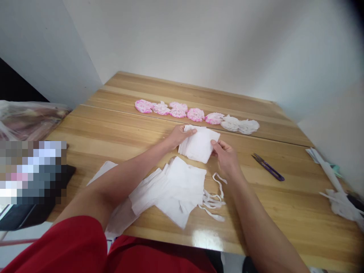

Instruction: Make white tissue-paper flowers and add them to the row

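Note:
Between my two hands is a stack of white tissue paper [197,146], held just above the table. My left hand [179,136] grips its upper left side, thumb on top. The right edge is pinched by my right hand [226,153], its thumb on the face and fingers behind. Below the stack lies a loose, fanned pile of white tissue sheets [176,185]. Thin white paper strips [213,201] curl beside that pile, under my right forearm. To the right of my right hand rest thread snips [269,167] with dark blue handles.
A row of pink-edged paper flowers [178,110] runs across the far table, ending in white paper flowers [240,125] at right. A black case [36,204] and a plastic bag [31,117] are at left. Crumpled white plastic [344,204] lies at the right edge. Walls stand behind.

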{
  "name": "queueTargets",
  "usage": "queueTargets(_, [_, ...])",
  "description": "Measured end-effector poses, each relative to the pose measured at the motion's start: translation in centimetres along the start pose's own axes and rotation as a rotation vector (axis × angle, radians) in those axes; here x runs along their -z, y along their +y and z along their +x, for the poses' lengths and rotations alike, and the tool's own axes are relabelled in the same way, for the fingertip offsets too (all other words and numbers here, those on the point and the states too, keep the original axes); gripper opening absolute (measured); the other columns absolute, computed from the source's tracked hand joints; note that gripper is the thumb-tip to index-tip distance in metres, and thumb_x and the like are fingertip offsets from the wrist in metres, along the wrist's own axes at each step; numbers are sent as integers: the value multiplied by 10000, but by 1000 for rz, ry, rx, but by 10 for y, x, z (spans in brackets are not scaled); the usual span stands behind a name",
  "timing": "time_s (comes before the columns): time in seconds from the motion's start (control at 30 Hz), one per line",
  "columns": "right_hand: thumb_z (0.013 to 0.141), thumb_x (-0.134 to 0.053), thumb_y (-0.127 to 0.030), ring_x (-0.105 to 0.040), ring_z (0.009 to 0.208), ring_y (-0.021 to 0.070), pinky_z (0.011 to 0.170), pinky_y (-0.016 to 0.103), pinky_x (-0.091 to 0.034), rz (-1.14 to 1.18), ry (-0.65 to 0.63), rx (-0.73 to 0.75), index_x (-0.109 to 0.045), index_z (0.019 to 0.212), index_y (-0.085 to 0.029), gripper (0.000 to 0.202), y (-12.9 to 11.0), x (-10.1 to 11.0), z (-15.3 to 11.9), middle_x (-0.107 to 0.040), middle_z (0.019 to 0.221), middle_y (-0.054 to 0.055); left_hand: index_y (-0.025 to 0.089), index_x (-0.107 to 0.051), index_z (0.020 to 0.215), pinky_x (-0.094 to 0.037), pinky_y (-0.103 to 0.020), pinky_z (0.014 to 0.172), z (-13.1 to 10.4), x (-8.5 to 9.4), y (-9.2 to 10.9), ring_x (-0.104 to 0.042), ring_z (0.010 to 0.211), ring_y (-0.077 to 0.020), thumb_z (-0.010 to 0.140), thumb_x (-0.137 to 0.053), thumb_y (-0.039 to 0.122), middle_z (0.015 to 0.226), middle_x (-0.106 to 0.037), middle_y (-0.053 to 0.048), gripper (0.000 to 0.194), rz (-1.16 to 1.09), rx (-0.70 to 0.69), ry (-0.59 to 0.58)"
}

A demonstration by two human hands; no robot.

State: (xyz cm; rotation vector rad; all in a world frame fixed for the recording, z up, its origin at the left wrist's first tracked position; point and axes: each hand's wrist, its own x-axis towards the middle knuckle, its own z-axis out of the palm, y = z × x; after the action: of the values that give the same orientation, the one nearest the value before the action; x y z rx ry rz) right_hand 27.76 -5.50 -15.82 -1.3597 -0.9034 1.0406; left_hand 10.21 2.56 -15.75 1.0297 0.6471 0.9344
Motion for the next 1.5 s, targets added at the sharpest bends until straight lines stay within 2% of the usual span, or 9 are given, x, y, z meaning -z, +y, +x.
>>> queueTargets(0.27, [663, -758, -540, -573, 607, 134, 563, 266, -495, -3, 57, 5, -657, 747, -213, 352, -3, 0, -1, -675, 729, -8, 104, -693, 897, -466, -278, 731, 9, 10, -1, -634, 760, -150, 593, -824, 492, 871, -733, -68, 509, 40, -12, -19])
queueTargets(0.37, [663, -742, -563, -484, 492, 95, 451, 229, -411, -101, 45, 30, -627, 683, -205, 377, -14, 5, 3, -606, 622, -26, 94, -692, 820, -436, -250, 631, 9, 14, 10, -581, 613, -111, 632, -817, 409, 709, -695, -37, 388, 204, 42, -56])
queueTargets(0.47, [641, -755, -547, -418, 464, 72, 388, 209, -326, -234, -9, 80, -661, 701, -209, 356, -32, 12, 11, -605, 641, -21, 97, -651, 705, -343, -207, 493, 9, 16, 26, -445, 455, -54, 701, -765, 285, 528, -581, 24, 220, 386, 31, 11])
queueTargets(0.63, [600, -791, -514, -556, 619, 117, 458, 210, -460, -226, -96, 107, -700, 757, -217, 349, -49, 18, 23, -660, 745, 8, 98, -624, 745, -384, -179, 464, 8, 16, 38, -498, 494, -57, 798, -646, 242, 620, -604, 17, 155, 374, -81, 17])
queueTargets(0.87, [639, -771, -520, -567, 606, 137, 601, 315, -589, -145, -84, 166, -648, 701, -226, 324, -49, 8, 32, -616, 692, -9, 123, -535, 707, -534, -212, 557, 11, 16, 38, -520, 574, -58, 839, -623, 269, 665, -529, 31, 215, 285, -184, 11])
queueTargets(1.1, [740, -673, -449, -509, 530, 111, 472, 245, -497, -256, 20, 297, -627, 695, -224, 234, -65, -2, 46, -571, 630, -18, 136, -505, 648, -468, -152, 448, 11, 11, 49, -461, 478, -34, 845, -600, 232, 585, -456, 55, 238, 366, -332, 98])
queueTargets(1.23, [766, -585, -400, -433, 456, 105, 418, 243, -376, -435, 53, 238, -567, 633, -207, 235, -49, -8, 59, -483, 536, -44, 111, -622, 883, -425, -139, 433, 15, 12, 37, -499, 492, -48, 821, -570, 141, 640, -581, 26, 86, 400, -206, 140])
queueTargets(1.4, [716, -613, -347, -452, 515, 130, 488, 266, -337, -550, 44, 217, -586, 573, -186, 216, -22, -6, 77, -528, 521, -23, 117, -454, 1356, -383, -175, 436, 15, 12, 22, -483, 430, -73, 792, -527, 72, 635, -604, 34, 570, 590, -1, 174])
queueTargets(1.5, [699, -619, -341, -525, 582, 167, 532, 279, -369, -597, 29, 216, -670, 653, -175, 180, -9, -3, 88, -634, 602, 8, 160, -381, 1435, -368, -197, 484, 15, 13, 17, -486, 469, -89, 797, -530, 82, 649, -593, 36, 660, 760, -16, 188])
